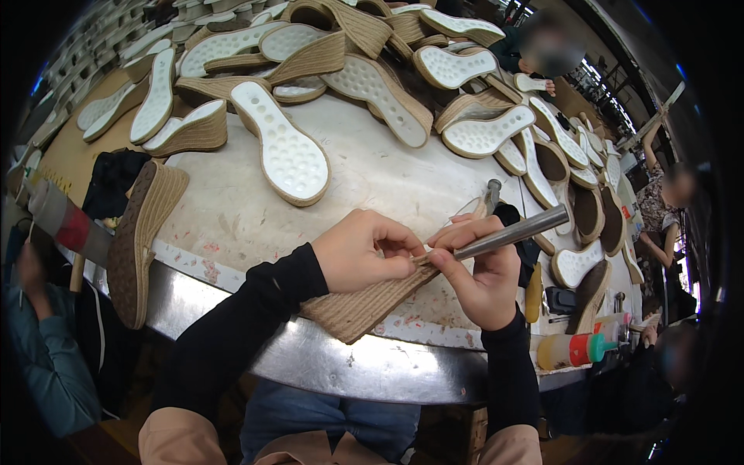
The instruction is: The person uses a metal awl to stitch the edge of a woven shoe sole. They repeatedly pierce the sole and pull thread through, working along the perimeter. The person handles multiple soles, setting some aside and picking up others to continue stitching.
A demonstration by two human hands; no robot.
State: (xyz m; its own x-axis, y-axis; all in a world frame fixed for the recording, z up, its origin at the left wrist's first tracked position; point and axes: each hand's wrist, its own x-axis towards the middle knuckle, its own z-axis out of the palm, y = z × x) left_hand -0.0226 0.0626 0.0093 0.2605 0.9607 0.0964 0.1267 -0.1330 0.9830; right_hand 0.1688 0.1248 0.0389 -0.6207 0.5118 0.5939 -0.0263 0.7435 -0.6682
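Observation:
A wedge shoe sole (pixel 364 306) with tan braided rope sides is tilted over the table's near edge, its thick heel end toward me. My left hand (pixel 368 252) is closed at its upper edge, thumb and fingertips pinching the rope trim. On the right, my right hand (pixel 484 279) has a plain metal rod (pixel 527 231) held across its fingers, pointing up and to the right. That hand's thumb and fingertips also press at the sole's edge, close to my left fingertips. The sole's far end is partly hidden behind my hands.
More wedge soles (pixel 291 147) with white dimpled tops are heaped across the back and right of the table (pixel 225 201). One brown-bottomed sole (pixel 139 240) stands at left beside a squeeze bottle (pixel 74 225). Another bottle (pixel 573 350) lies at right. Other people work around.

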